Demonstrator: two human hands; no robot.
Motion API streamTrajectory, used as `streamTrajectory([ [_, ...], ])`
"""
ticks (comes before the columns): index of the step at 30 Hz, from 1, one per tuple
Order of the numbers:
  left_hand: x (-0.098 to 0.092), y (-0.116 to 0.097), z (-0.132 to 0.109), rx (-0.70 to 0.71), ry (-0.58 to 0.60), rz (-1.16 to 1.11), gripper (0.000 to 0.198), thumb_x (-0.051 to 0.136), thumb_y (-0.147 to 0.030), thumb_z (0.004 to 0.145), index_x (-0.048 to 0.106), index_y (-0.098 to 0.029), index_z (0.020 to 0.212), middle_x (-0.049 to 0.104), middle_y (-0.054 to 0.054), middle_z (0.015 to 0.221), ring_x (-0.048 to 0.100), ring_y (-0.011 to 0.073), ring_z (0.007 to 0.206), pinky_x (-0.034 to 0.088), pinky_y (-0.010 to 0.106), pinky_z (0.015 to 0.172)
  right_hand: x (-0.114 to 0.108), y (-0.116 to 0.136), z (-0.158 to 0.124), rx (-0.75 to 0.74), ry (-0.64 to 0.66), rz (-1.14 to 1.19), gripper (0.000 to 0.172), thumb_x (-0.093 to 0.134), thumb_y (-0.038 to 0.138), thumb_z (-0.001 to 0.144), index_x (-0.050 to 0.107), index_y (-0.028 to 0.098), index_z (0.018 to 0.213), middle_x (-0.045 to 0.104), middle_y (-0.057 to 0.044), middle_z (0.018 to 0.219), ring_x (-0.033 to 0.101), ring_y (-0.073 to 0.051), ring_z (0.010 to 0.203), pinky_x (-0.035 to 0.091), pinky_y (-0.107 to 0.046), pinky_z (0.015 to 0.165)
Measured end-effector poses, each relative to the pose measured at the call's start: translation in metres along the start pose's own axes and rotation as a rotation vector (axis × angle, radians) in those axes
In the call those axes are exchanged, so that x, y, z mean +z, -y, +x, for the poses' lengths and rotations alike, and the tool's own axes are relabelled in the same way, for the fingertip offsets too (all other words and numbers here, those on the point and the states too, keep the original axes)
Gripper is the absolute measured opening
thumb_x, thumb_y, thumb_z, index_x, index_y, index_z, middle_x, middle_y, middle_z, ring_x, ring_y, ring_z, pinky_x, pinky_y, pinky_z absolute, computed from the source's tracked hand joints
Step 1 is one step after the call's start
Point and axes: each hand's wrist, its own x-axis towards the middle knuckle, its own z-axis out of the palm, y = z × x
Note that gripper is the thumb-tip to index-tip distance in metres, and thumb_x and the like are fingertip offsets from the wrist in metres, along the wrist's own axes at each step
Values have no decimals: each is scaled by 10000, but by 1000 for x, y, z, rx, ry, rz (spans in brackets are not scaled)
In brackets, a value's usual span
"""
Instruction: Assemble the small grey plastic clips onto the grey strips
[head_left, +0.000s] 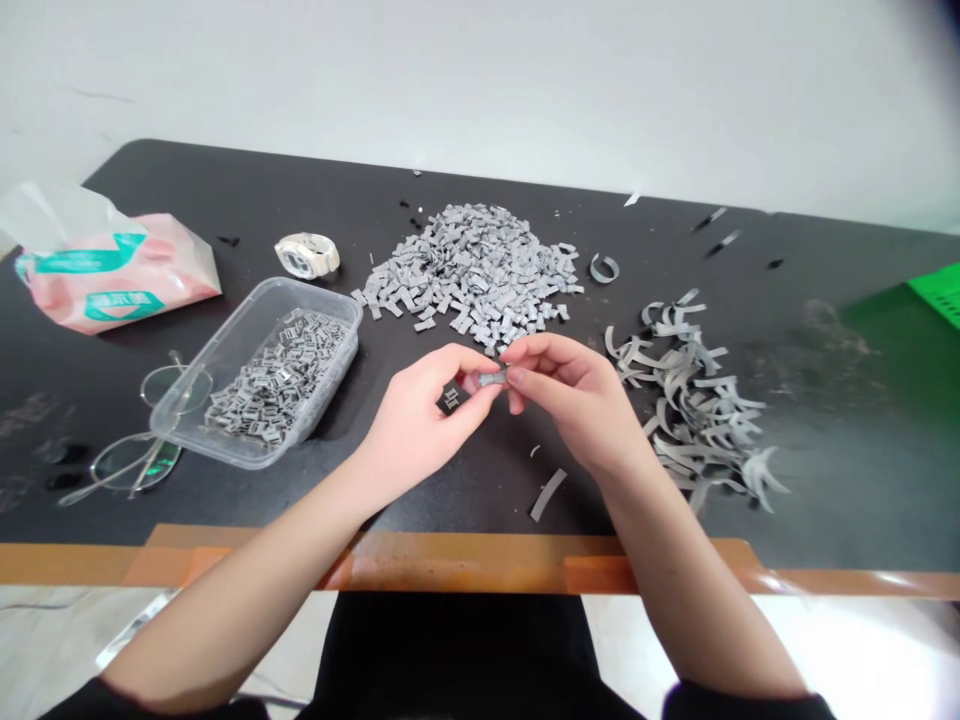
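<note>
My left hand (427,410) and my right hand (574,395) meet at the middle of the table. Both pinch a small grey strip piece (491,379) between thumb and fingers; the fingertips cover its ends. In the gap of my left hand a few small grey buckles (451,397) show; I cannot tell whether they lie on the table. Just beyond my fingers is a heap of short grey folded tabs (480,270). Curved grey strips (697,390) lie in a loose pile beside my right hand. A single grey strip (548,495) rests nearer the table's front.
Left of my hands stands a clear plastic box (255,462) holding many small grey buckles. Glasses (135,462) lie partly behind it. Farther back are a white watch (307,256) and a tissue pack (127,275). Brown tape (465,562) runs along the black table's front edge.
</note>
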Motion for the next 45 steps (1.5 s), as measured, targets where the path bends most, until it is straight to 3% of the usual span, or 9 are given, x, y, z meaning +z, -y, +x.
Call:
streamTrajectory([
  [6,-1,-1,0,56,71,32,34,691,-162,871,674,-190,861,706,-27,775,653,112,714,527,212,695,2,0,-1,-20,130,16,137,780,276,871,727,204,975,739,-7,837,660,-118,735,557,-243,694],
  [17,1,-1,-6,236,-30,279,53,638,-175,865,601,-206,842,661,-33,750,623,123,686,516,246,709,3,1,-4,-38,24,-22,156,813,263,826,704,214,926,721,14,762,654,-122,652,554,-263,655],
  [24,1,8,4,7,140,232,162,587,-180,900,657,-178,1046,711,22,895,674,168,812,548,289,774,-8,-7,11,70,18,-105,187,833,280,786,753,163,908,740,-5,719,666,-113,616,539,-235,599],
  [27,-5,16,10,-122,192,286,314,540,-138,901,633,-156,1201,736,55,971,701,197,866,560,335,836,-9,-15,16,56,-122,-135,187,814,303,796,749,151,882,727,-7,661,649,-118,565,555,-256,590],
  [29,-12,20,13,-158,185,399,322,488,-104,899,660,-161,1165,745,81,1033,711,234,933,553,387,894,-8,-19,17,20,-213,-130,212,796,317,813,757,159,949,782,-47,806,715,-152,698,606,-302,706],
  [31,-17,23,14,-167,186,512,305,460,-93,889,699,-161,1065,741,105,1073,711,274,973,545,429,913,-7,-21,17,-37,-228,-113,284,787,299,813,754,196,1076,773,-92,1176,742,-195,1005,609,-339,881],
  [34,-19,22,15,-196,272,627,282,460,-111,891,718,-154,997,728,116,1054,709,295,939,548,443,882,-7,-21,15,-104,-149,-196,373,763,265,812,727,246,1183,598,-81,1497,662,-226,1235,567,-360,984],
  [39,-10,18,15,-282,458,754,202,598,-282,938,698,-139,1039,699,118,1074,685,310,1019,533,435,924,-16,-7,10,59,40,-620,193,651,284,884,750,200,1026,770,-51,990,699,-198,894,537,-367,866],
  [45,-2,19,13,-261,503,736,137,575,-218,954,693,-150,945,703,98,1022,693,295,996,517,411,904,-31,20,4,408,703,-1076,108,700,212,796,730,201,899,720,-34,891,642,-205,804,469,-305,707],
])
